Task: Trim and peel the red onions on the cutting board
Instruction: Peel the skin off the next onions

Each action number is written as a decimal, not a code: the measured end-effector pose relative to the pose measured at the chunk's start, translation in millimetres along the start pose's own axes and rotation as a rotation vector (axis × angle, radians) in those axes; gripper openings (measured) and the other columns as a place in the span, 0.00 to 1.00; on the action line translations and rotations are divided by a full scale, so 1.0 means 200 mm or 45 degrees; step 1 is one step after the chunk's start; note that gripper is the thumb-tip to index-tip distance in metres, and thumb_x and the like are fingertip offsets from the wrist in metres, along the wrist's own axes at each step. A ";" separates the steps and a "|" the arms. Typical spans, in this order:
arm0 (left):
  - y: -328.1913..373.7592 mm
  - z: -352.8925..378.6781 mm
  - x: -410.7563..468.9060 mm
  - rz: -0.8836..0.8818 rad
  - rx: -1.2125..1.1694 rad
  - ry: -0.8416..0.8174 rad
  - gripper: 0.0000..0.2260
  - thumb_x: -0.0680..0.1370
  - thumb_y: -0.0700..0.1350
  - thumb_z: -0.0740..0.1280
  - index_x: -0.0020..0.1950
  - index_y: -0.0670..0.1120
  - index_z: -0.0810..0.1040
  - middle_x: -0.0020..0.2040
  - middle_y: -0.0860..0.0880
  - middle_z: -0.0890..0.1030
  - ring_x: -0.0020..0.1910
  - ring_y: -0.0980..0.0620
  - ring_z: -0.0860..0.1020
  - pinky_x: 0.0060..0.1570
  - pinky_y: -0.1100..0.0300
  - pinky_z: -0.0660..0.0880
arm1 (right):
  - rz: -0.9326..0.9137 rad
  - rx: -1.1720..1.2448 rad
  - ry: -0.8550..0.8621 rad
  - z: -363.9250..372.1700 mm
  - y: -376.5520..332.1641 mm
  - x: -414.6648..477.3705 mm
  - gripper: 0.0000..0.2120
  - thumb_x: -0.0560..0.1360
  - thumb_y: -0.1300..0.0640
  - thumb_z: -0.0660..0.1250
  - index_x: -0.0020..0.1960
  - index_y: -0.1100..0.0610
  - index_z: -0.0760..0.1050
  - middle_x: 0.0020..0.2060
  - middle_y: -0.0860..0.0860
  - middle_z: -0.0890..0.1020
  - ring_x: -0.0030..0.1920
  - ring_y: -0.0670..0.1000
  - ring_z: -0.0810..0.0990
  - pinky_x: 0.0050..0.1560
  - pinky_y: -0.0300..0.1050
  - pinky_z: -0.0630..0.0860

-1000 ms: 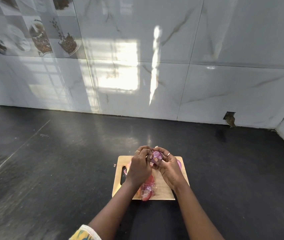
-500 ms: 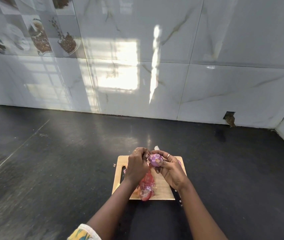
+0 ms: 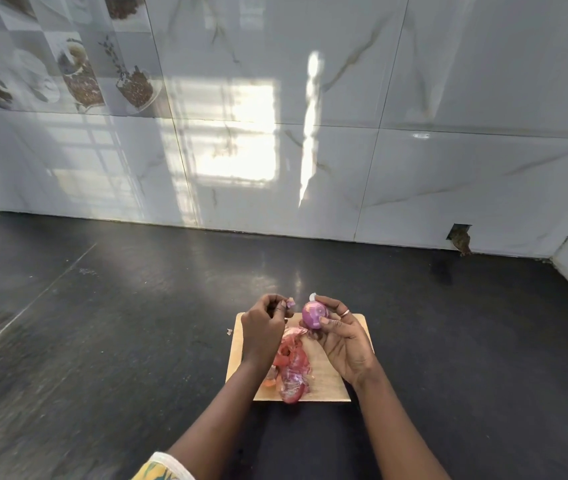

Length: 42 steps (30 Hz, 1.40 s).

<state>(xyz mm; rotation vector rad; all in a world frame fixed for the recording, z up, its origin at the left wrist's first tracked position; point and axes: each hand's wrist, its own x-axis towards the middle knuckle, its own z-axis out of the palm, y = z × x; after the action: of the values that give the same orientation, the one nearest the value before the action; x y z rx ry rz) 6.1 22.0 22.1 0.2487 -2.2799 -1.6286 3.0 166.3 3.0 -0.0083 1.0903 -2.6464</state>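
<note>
- Head view: a person's right hand [image 3: 344,341] holds a peeled red onion [image 3: 314,316] just above the far edge of a wooden cutting board [image 3: 331,379]. The thumb and fingertips are curled round the bulb, whose glossy purple flesh faces the camera.
- Head view: the left hand [image 3: 263,327] hovers just beside the onion without touching it, its fingers bent inward and pinching a small scrap of skin [image 3: 290,303] at the fingertips.
- Head view: a heap of peelings [image 3: 291,372], red and papery, lies on the board's near left part, between the two forearms, reaching the near edge.
- Head view: a ring [image 3: 344,312] shows on one finger of the right hand.
- Head view: the board sits on a black countertop [image 3: 102,341]; a tiny fleck of peel [image 3: 230,330] lies on the counter just off the board's left edge.
- Head view: a yellow patterned sleeve [image 3: 161,471] is visible at the bottom edge, on the left arm.
- Head view: behind the counter rises a pale marble-tiled wall [image 3: 448,133] carrying a bright window reflection, with a small ragged hole [image 3: 460,237] low on its right side.
</note>
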 end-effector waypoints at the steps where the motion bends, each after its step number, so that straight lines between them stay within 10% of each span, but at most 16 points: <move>1: -0.01 0.00 0.00 -0.010 -0.013 0.002 0.09 0.75 0.38 0.66 0.39 0.52 0.77 0.35 0.55 0.82 0.35 0.58 0.82 0.41 0.56 0.80 | -0.011 0.036 0.012 -0.01 0.00 0.00 0.30 0.62 0.67 0.75 0.63 0.65 0.71 0.52 0.61 0.80 0.41 0.57 0.82 0.36 0.43 0.79; 5: -0.02 0.00 -0.01 0.017 0.014 -0.040 0.04 0.74 0.39 0.68 0.42 0.47 0.82 0.36 0.51 0.84 0.34 0.58 0.82 0.39 0.61 0.79 | -0.025 0.053 0.041 -0.03 0.00 0.00 0.21 0.72 0.69 0.61 0.64 0.62 0.73 0.56 0.59 0.79 0.40 0.54 0.81 0.37 0.42 0.80; 11: -0.03 0.00 -0.03 0.192 0.188 -0.144 0.06 0.71 0.39 0.71 0.46 0.46 0.84 0.41 0.50 0.85 0.39 0.58 0.81 0.44 0.65 0.78 | -0.029 -0.007 0.054 -0.01 -0.01 0.00 0.21 0.66 0.62 0.74 0.58 0.58 0.76 0.53 0.60 0.80 0.41 0.54 0.82 0.40 0.46 0.81; 16: -0.04 0.00 -0.05 0.208 0.245 -0.237 0.10 0.71 0.37 0.67 0.48 0.47 0.84 0.49 0.51 0.84 0.48 0.58 0.80 0.52 0.67 0.75 | -0.024 -0.110 0.070 0.00 -0.01 -0.01 0.17 0.76 0.72 0.57 0.60 0.58 0.72 0.54 0.58 0.79 0.42 0.54 0.83 0.44 0.47 0.82; 23: 0.00 0.00 -0.10 0.252 0.015 -0.214 0.10 0.72 0.42 0.71 0.53 0.48 0.82 0.55 0.53 0.81 0.49 0.69 0.77 0.54 0.69 0.73 | -0.050 -0.069 0.064 0.01 0.02 -0.03 0.20 0.72 0.68 0.63 0.64 0.64 0.70 0.55 0.59 0.79 0.45 0.51 0.84 0.45 0.43 0.81; 30: 0.01 0.01 -0.13 0.041 -0.269 -0.214 0.11 0.72 0.39 0.71 0.52 0.48 0.81 0.53 0.51 0.82 0.50 0.62 0.80 0.53 0.65 0.75 | -0.097 -0.082 0.073 0.03 0.04 -0.06 0.33 0.62 0.62 0.73 0.65 0.65 0.71 0.54 0.52 0.83 0.50 0.52 0.83 0.46 0.43 0.81; 42: 0.03 -0.01 -0.16 -0.010 -0.296 -0.136 0.10 0.70 0.35 0.71 0.50 0.43 0.83 0.47 0.54 0.83 0.45 0.62 0.81 0.48 0.68 0.77 | -0.157 -0.107 0.089 0.09 0.07 -0.12 0.16 0.74 0.75 0.60 0.58 0.62 0.74 0.52 0.52 0.83 0.49 0.50 0.83 0.47 0.42 0.81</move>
<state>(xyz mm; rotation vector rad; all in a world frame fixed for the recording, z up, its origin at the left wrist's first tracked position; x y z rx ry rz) 36.5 31.6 23.1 0.1173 -2.1391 -1.9336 31.3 150.4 7.9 0.0003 1.2617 -2.7256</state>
